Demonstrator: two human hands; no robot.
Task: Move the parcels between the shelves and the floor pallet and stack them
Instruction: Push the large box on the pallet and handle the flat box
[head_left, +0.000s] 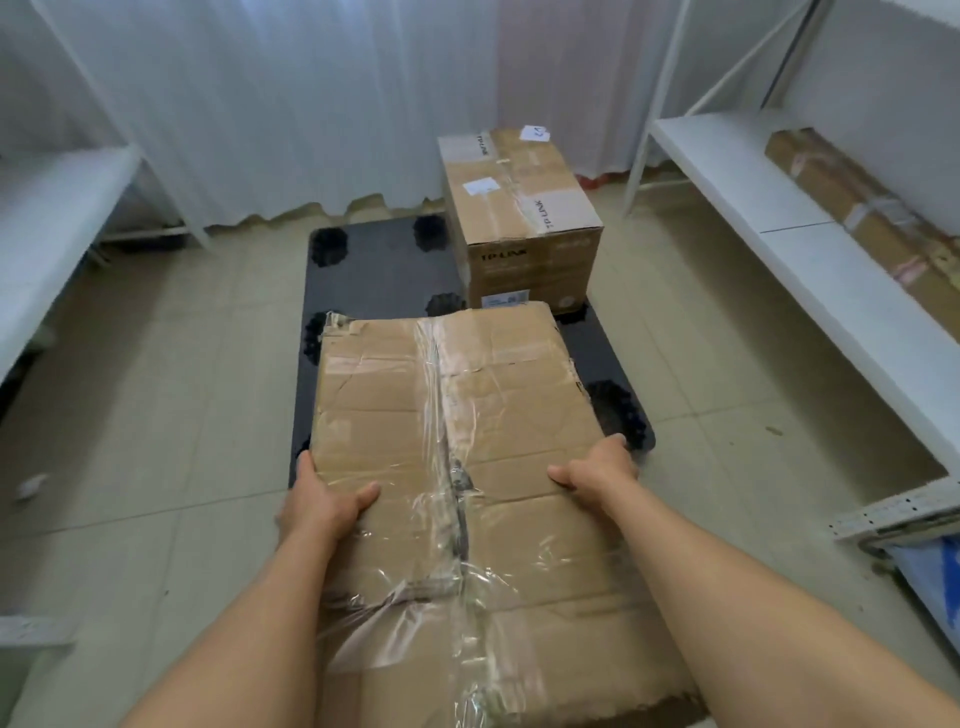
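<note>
I hold a large worn cardboard parcel (457, 415), crumpled and wrapped with clear tape, out in front of me above the near part of the black floor pallet (384, 270). My left hand (322, 501) grips its left edge, thumb on top. My right hand (597, 467) grips its right edge, thumb on top too. A second, squarer brown parcel (514, 208) printed TP-LINK stands on the pallet's far right corner.
White shelf racks stand on both sides: the left shelf (47, 228) and the right shelf (810, 249), which carries a long flat cardboard parcel (872, 228). A white curtain hangs behind the pallet. Tiled floor surrounds it.
</note>
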